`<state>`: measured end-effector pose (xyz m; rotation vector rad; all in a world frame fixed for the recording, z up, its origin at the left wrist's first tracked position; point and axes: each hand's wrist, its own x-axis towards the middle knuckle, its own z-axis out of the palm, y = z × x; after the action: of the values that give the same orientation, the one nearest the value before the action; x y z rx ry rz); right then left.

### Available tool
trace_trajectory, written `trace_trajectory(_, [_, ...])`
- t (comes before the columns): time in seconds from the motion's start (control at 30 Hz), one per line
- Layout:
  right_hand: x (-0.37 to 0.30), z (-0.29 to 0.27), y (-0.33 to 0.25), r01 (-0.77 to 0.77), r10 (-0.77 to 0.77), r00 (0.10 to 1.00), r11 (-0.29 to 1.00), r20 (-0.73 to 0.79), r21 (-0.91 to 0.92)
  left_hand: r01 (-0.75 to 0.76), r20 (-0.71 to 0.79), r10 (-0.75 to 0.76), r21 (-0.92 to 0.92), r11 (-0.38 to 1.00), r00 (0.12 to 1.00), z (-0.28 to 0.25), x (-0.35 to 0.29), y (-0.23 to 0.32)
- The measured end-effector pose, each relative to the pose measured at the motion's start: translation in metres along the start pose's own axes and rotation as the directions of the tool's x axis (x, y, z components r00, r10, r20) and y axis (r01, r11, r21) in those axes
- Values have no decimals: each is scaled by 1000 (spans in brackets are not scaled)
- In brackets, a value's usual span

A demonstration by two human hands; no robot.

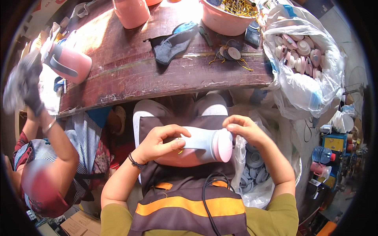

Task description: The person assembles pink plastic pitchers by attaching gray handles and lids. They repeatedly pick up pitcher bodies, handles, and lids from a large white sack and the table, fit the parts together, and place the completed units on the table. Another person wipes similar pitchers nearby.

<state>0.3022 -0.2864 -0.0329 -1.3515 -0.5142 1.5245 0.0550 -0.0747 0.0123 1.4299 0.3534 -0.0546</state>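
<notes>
A pink and grey vacuum jug (pixel 178 159) lies on its side across my lap, its base to the left. Its pink lid (pixel 225 147) is seated at the right end. My left hand (pixel 164 142) grips the jug from above at the grey handle; a bit of gold cord shows by the thumb. At the lid's upper edge, my right hand (pixel 244 129) is closed with thumb and fingertips drawn together. Whether anything small is between those fingers is hidden. Beside my right arm, an open clear plastic bag (pixel 239 165) holds grey lid parts (pixel 255 159).
On the wooden table (pixel 130 84) ahead stand another pink jug (pixel 80 65), a dark cloth (pixel 169 49), round tags (pixel 230 53) and a pink basin (pixel 220 23). A bag (pixel 291 98) of pink lids hangs at its right corner. Left, a gloved co-worker's hand (pixel 33 84) holds a blurred cloth.
</notes>
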Motion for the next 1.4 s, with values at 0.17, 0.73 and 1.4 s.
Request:
trace_trajectory(0.17, [-15, 55, 24, 217, -470, 806, 801, -361, -557, -128, -132, 146, 136, 982, 980, 21, -7, -8])
trace_trajectory(0.73, [25, 92, 22, 369, -706, 666, 594, -243, -715, -251, -107, 456, 715, 653, 884, 48, -10, -17])
trace_trajectory(1.4, [23, 49, 73, 233, -459, 798, 833, -391, -502, -170, -165, 370, 674, 719, 914, 103, 0, -58])
